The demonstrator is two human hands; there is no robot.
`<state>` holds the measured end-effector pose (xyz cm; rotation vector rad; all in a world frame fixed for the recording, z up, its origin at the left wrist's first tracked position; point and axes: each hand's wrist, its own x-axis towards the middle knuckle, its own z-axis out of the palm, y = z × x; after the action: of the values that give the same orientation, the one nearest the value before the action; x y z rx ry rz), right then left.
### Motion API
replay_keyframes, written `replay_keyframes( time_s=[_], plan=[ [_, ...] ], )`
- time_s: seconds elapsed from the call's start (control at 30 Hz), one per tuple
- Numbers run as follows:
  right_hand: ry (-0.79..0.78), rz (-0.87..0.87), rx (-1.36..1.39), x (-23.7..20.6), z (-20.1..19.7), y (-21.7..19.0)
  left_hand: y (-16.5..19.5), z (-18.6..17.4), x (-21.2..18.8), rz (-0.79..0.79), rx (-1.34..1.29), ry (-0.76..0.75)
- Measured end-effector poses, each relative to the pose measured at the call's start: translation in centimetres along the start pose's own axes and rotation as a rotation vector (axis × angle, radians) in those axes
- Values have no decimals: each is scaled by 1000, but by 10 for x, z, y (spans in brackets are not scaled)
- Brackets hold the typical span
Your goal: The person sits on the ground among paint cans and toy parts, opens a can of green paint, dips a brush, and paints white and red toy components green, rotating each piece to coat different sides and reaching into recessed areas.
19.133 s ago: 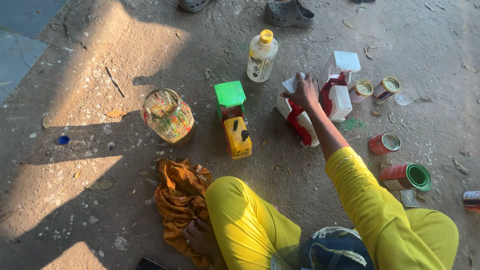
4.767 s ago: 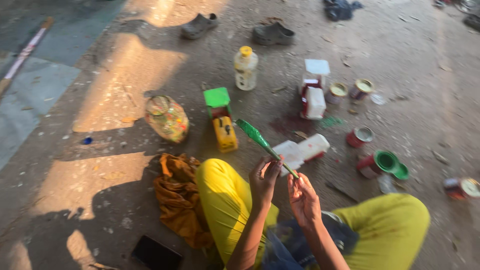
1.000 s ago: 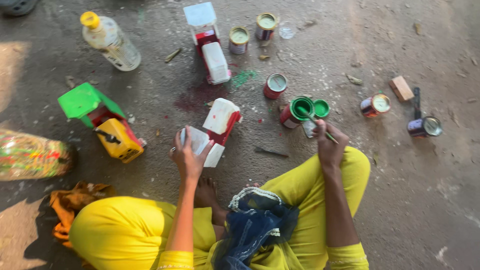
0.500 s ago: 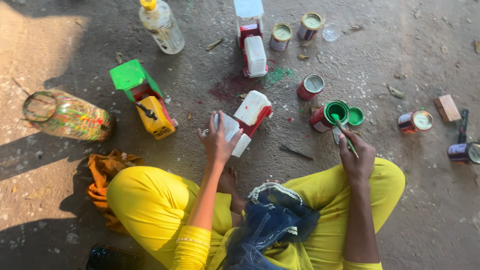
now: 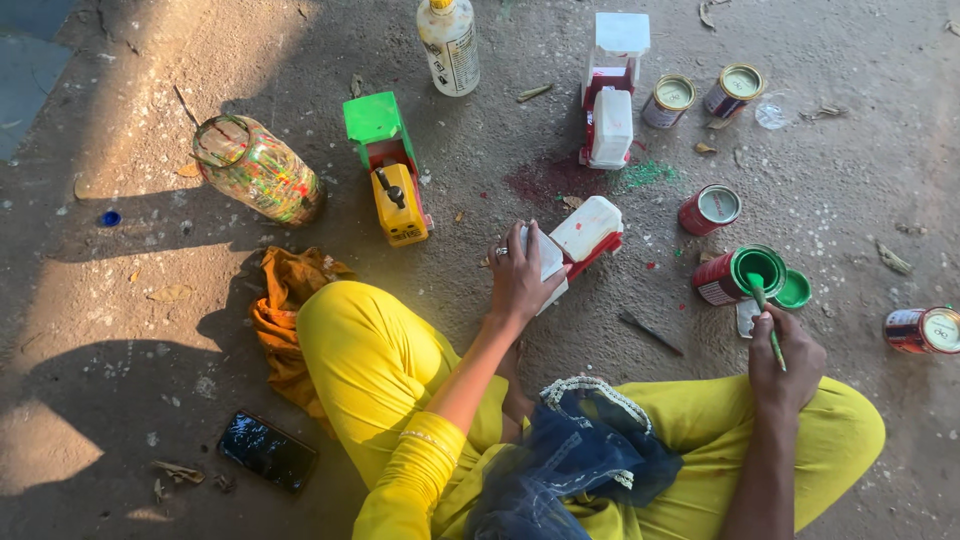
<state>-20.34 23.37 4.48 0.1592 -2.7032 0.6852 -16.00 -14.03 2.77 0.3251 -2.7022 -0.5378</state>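
Observation:
I sit cross-legged on a concrete floor. My left hand (image 5: 520,280) rests on a white and red toy truck (image 5: 585,235) lying in front of my knees, fingers curled over its near end. My right hand (image 5: 785,350) grips a thin paintbrush (image 5: 768,320) with green paint on it. The brush tip points into an open red tin of green paint (image 5: 745,272), whose green lid (image 5: 795,290) lies beside it.
A second white and red toy truck (image 5: 610,110), a green and yellow toy truck (image 5: 390,170), a paint-streaked glass jar (image 5: 255,170), a plastic bottle (image 5: 450,40), several closed paint tins (image 5: 710,208), an orange cloth (image 5: 285,300) and a black phone (image 5: 268,452) lie around.
The view has shifted right and closer. My left hand stays on the white and red toy truck; my right hand with the brush stays at the green paint tin.

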Motion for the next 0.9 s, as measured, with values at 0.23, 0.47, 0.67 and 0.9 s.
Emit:
replay_keyframes(
  time_s=[0.23, 0.47, 0.67, 0.9],
  plan=[
    [20, 78, 138, -3, -2, -3, -20, -9, 27, 19, -84, 22],
    [41, 85, 139, -6, -10, -9, -31, -15, 35, 50, -118, -87],
    [58, 44, 88, -11, -14, -13, -31, -10, 30, 53, -133, -65],
    [42, 63, 174, -11, -19, -17, -39, 0, 31, 64, -91, -80]
  ],
)
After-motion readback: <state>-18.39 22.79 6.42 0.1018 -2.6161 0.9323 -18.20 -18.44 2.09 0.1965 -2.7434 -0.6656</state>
